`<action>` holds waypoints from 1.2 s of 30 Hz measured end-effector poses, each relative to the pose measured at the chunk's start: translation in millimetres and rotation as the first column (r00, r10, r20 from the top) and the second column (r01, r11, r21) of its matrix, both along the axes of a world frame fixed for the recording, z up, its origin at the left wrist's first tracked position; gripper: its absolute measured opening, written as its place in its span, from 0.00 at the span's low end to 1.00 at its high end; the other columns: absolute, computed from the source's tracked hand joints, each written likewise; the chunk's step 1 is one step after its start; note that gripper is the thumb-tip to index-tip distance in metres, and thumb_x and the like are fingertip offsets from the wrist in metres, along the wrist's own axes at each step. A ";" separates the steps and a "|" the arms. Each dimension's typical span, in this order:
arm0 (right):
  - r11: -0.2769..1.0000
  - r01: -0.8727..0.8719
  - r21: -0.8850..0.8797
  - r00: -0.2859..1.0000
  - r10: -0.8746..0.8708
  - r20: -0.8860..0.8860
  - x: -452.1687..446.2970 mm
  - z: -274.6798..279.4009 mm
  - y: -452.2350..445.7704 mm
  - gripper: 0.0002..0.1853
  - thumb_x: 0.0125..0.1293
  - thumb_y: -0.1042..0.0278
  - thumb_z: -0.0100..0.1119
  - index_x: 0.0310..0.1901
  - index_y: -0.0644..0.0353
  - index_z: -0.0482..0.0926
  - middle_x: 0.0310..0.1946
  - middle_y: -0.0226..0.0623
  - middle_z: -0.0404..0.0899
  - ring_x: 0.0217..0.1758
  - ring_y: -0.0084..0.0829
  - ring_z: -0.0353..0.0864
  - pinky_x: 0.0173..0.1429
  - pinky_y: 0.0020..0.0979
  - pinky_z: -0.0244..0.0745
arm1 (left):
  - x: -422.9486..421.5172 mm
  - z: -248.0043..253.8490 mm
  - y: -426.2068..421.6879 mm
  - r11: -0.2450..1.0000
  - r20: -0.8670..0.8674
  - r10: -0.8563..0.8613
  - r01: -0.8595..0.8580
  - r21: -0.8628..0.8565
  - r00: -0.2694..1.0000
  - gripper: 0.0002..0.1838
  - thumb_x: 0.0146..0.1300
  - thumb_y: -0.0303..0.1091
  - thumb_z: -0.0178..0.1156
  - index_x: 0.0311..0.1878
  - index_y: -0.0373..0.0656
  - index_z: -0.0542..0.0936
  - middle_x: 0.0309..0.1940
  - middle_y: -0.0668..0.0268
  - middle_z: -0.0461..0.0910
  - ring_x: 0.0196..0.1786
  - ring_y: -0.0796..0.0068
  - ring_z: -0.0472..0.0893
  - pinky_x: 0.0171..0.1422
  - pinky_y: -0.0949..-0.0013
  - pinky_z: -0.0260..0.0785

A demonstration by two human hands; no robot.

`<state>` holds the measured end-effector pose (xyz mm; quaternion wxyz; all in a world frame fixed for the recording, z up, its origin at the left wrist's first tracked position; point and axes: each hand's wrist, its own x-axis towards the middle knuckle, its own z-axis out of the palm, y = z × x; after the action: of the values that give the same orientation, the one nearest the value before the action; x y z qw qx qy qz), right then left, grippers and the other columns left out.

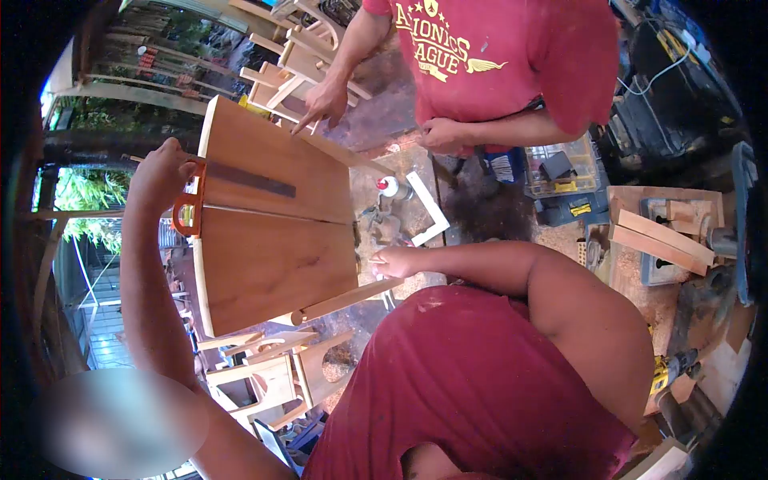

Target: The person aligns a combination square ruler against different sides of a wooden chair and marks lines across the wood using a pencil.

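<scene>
My left hand (166, 172) is closed on the orange handle of a combination square (189, 206), at the left edge of a wide wooden panel (276, 260). The square's dark flat blade lies across the panel's face. A thin stick-like thing pokes out beside my left fingers, too small to name. Along the middle of the panel runs a seam, pale towards the square. My right hand (394, 262) is beside the panel's right edge with its fingers curled together; what they hold, if anything, is hidden.
Opposite stands a person in a red shirt (496, 64), one finger pointing at the panel. A white L-shaped piece (430, 210) and a red-capped bottle (388, 186) sit on the bench. Wooden chair frames (276, 368) stand below; a yellow drill (668, 372) and wood strips (660, 244) lie right.
</scene>
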<state>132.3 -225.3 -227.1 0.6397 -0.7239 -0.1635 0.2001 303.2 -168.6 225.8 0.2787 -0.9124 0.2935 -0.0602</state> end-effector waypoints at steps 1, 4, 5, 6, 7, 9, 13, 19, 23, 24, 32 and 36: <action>1.000 0.019 -0.001 0.999 -0.019 -0.034 -2.1 9.2 -3.7 0.16 0.71 0.58 0.43 0.45 0.62 0.76 0.25 0.37 0.78 0.29 0.32 0.79 0.37 0.35 0.71 | 3.8 0.3 2.1 1.000 0.001 0.002 -0.002 0.007 1.000 0.16 0.56 0.38 0.61 0.41 0.37 0.73 0.39 0.51 0.80 0.44 0.46 0.79 0.48 0.51 0.70; 0.998 0.067 0.016 0.997 -0.066 -0.046 5.4 0.3 -1.2 0.15 0.70 0.58 0.46 0.42 0.61 0.77 0.24 0.35 0.78 0.29 0.31 0.79 0.37 0.35 0.71 | 26.9 -0.7 1.8 0.998 -0.005 -0.064 0.064 -0.025 0.998 0.16 0.57 0.39 0.61 0.42 0.37 0.73 0.39 0.52 0.80 0.45 0.47 0.79 0.48 0.51 0.70; 0.995 0.096 0.029 0.995 -0.095 -0.032 9.0 -8.6 1.3 0.14 0.69 0.57 0.49 0.38 0.59 0.78 0.23 0.34 0.79 0.28 0.31 0.79 0.36 0.35 0.71 | 35.2 -1.3 -3.5 0.998 0.006 -0.052 0.052 -0.032 0.999 0.16 0.57 0.39 0.61 0.43 0.38 0.73 0.39 0.51 0.80 0.45 0.48 0.79 0.48 0.52 0.70; 0.996 0.084 -0.013 0.996 -0.084 -0.011 11.0 -8.7 -1.3 0.14 0.69 0.57 0.48 0.36 0.60 0.77 0.24 0.33 0.79 0.29 0.31 0.79 0.36 0.35 0.71 | 44.1 -2.1 -10.9 0.998 0.017 -0.042 0.043 -0.039 0.999 0.16 0.58 0.39 0.60 0.43 0.38 0.73 0.39 0.51 0.80 0.46 0.48 0.79 0.48 0.52 0.70; 0.996 0.086 -0.002 0.996 -0.086 -0.011 10.7 -6.6 -4.8 0.14 0.69 0.57 0.48 0.36 0.60 0.77 0.24 0.33 0.79 0.29 0.31 0.79 0.36 0.35 0.71 | 57.5 -1.8 -19.2 0.999 0.017 -0.044 0.045 -0.029 0.999 0.16 0.58 0.39 0.60 0.43 0.38 0.73 0.39 0.51 0.80 0.46 0.48 0.79 0.48 0.52 0.70; 0.982 0.151 0.115 0.987 -0.143 -0.076 8.4 -6.0 -11.5 0.15 0.69 0.57 0.48 0.34 0.60 0.76 0.23 0.33 0.78 0.28 0.30 0.78 0.36 0.34 0.71 | 74.8 -1.1 -37.9 0.998 0.002 0.028 -0.028 0.053 1.000 0.14 0.59 0.39 0.60 0.44 0.41 0.77 0.41 0.51 0.79 0.46 0.48 0.79 0.48 0.52 0.70; 0.965 0.196 0.173 0.980 -0.187 -0.067 9.7 -17.7 -23.0 0.15 0.68 0.57 0.49 0.30 0.60 0.74 0.20 0.33 0.76 0.25 0.28 0.76 0.34 0.35 0.70 | 82.6 -3.1 -68.7 0.999 -0.088 0.051 -0.052 -0.008 0.995 0.10 0.61 0.39 0.58 0.40 0.50 0.86 0.38 0.53 0.77 0.37 0.55 0.81 0.45 0.55 0.72; 0.950 0.225 0.219 0.974 -0.210 -0.091 8.8 -31.5 -37.4 0.16 0.68 0.55 0.47 0.28 0.58 0.75 0.19 0.32 0.76 0.24 0.30 0.76 0.33 0.36 0.69 | 151.6 0.6 -56.9 0.993 -0.069 -0.049 0.056 0.103 0.996 0.12 0.59 0.38 0.58 0.40 0.42 0.81 0.33 0.52 0.78 0.33 0.55 0.81 0.42 0.56 0.71; 0.950 0.234 0.205 0.971 -0.218 -0.098 9.0 -33.5 -46.7 0.17 0.68 0.56 0.47 0.27 0.58 0.74 0.19 0.32 0.76 0.24 0.30 0.76 0.34 0.35 0.69 | 137.7 -2.1 -65.6 1.000 -0.079 -0.010 0.009 -0.023 0.997 0.15 0.58 0.38 0.59 0.38 0.35 0.73 0.33 0.50 0.80 0.35 0.53 0.81 0.41 0.56 0.70; 0.950 0.231 0.209 0.972 -0.214 -0.102 9.4 -32.4 -50.2 0.17 0.68 0.56 0.47 0.27 0.58 0.74 0.19 0.32 0.76 0.24 0.30 0.76 0.34 0.35 0.69 | 135.7 -2.2 -68.7 1.000 -0.081 -0.006 0.004 -0.018 0.997 0.15 0.58 0.38 0.59 0.38 0.35 0.73 0.33 0.50 0.80 0.35 0.53 0.81 0.41 0.56 0.70; 0.977 0.117 0.178 0.990 -0.100 -0.103 5.9 -15.8 -73.2 0.15 0.69 0.57 0.44 0.38 0.59 0.76 0.23 0.33 0.78 0.27 0.30 0.77 0.35 0.35 0.70 | 156.2 -1.5 -56.6 0.995 -0.166 0.000 -0.017 -0.101 0.986 0.15 0.58 0.35 0.60 0.43 0.35 0.72 0.36 0.52 0.81 0.33 0.57 0.83 0.39 0.59 0.72; 0.976 0.080 0.202 0.993 -0.060 -0.104 10.1 -27.0 -66.6 0.14 0.70 0.58 0.43 0.34 0.58 0.73 0.23 0.32 0.78 0.27 0.30 0.77 0.36 0.35 0.70 | 139.7 -2.7 -65.4 0.992 -0.152 0.065 -0.080 -0.096 0.986 0.15 0.59 0.33 0.61 0.43 0.34 0.71 0.36 0.52 0.81 0.33 0.58 0.83 0.36 0.60 0.73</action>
<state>142.4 -292.0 -254.1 0.7250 -0.6485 -0.1264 0.1944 442.9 -234.0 223.2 0.2110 -0.9375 0.2766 0.0033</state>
